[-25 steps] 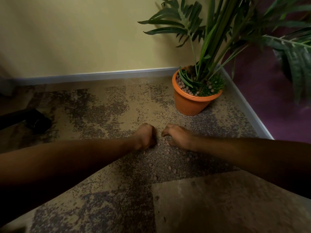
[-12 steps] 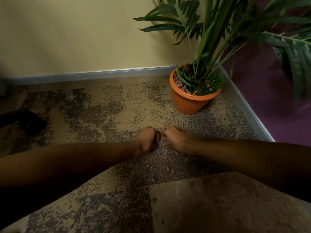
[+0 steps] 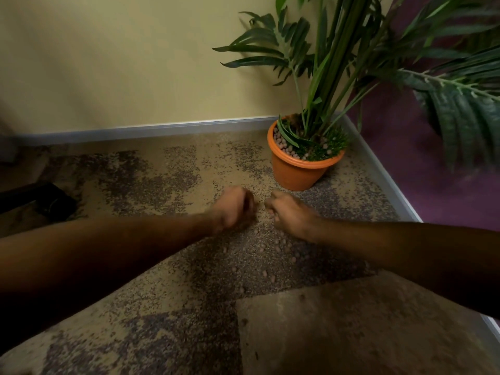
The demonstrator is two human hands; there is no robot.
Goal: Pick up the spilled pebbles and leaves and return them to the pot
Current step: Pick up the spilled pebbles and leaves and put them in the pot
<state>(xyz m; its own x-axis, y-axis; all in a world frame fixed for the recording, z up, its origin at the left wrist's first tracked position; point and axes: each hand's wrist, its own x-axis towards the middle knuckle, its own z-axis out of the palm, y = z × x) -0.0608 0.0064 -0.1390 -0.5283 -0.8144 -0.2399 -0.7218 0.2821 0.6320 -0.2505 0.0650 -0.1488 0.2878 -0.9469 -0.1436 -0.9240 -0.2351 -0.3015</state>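
Both hands have drawn a little apart since half a second ago, when their knuckles met; now a narrow strip of carpet shows between them. Each has also moved slightly nearer the pot. The left hand is blurred, its fingers curled inward into a loose fist low over the carpet; whether it encloses anything I cannot tell. The right hand is also curled, fingers bent down and in toward the left one, and what it holds, if anything, is hidden.

Spilled pebbles, small round brownish ones, lie scattered on the dark patch of carpet just below and between the 2 hands, trailing toward the camera. Any fallen leaves on the floor are too hard to pick out against the mottled pattern.

The orange pot stands upright in the corner, just beyond the right hand and not touching it. It holds more pebbles along its left inner edge, green moss-like growth on the right, and a tall plant with long green fronds spreading up and rightward. A grey baseboard runs along the yellow wall behind. At far left a black object rests on the carpet, well apart from the hands.
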